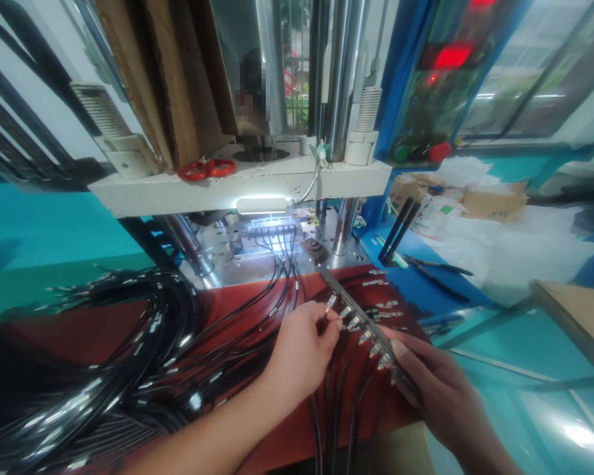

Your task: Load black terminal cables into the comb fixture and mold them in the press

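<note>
My right hand [433,379] grips the near end of a dark metal bar [359,313], which slants from the press side down toward me. Several small metal connectors stick out along the bar's left edge, with black cables hanging below some of them. My left hand [304,343] is pinched, thumb against fingers, on a cable connector [330,302] close to the bar's far end. Whether that connector touches the bar I cannot tell. Under both hands lies a red work surface [257,422] with more loose cables on it.
A big bundle of black cables [148,343] fills the left side. Ahead, a lit press mould [272,231] holds several cables beneath a white plate [257,175] carrying red scissors [206,169]. Pliers [438,274] lie on a blue ledge to the right. A person shows behind the press.
</note>
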`<state>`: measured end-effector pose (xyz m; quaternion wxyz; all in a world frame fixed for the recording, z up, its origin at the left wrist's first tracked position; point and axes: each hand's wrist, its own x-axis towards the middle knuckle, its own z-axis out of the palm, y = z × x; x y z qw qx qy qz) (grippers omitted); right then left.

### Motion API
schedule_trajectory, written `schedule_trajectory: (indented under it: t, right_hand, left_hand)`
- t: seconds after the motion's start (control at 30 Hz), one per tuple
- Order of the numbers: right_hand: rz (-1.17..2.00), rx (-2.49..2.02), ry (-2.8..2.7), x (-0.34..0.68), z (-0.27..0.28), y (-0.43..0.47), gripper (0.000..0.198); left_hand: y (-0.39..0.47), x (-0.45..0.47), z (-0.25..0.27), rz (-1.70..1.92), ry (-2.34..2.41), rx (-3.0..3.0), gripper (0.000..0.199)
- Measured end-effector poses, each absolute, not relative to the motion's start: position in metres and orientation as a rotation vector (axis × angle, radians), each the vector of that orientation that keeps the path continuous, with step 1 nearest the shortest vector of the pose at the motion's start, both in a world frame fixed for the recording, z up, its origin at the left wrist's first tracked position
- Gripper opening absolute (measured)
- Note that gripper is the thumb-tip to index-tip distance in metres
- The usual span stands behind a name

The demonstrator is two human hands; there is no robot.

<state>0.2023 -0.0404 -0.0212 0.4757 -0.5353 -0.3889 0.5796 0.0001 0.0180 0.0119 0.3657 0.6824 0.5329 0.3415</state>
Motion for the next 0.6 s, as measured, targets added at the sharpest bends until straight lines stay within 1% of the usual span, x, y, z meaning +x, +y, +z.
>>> schedule_trajectory:
  t: [0.13, 0.23, 0.37, 0.6]
  right_hand:
    - [1.425, -1.325, -0.987, 0.203, -0.020, -0.040, 0.050]
    - [1.422, -1.339, -1.004, 0.202, -0.018, -0.040, 0.049]
    - [1.415, -1.329, -0.884, 0.196, -0.015, -0.042, 0.046]
    - [1.430, -1.334, -0.889, 0.191, -0.014, -0.044, 0.047]
  left_hand:
    - [0.017, -0.001, 0.011, 0.878, 1.391, 1.833, 0.014]
    - [0.018, 0.001, 0.011, 0.861, 1.398, 1.773, 0.016]
    - [0.021, 0.004, 0.010, 0.864, 1.399, 1.729, 0.019]
    - [0.020, 0.007, 0.007, 0.880, 1.481, 1.919, 0.021]
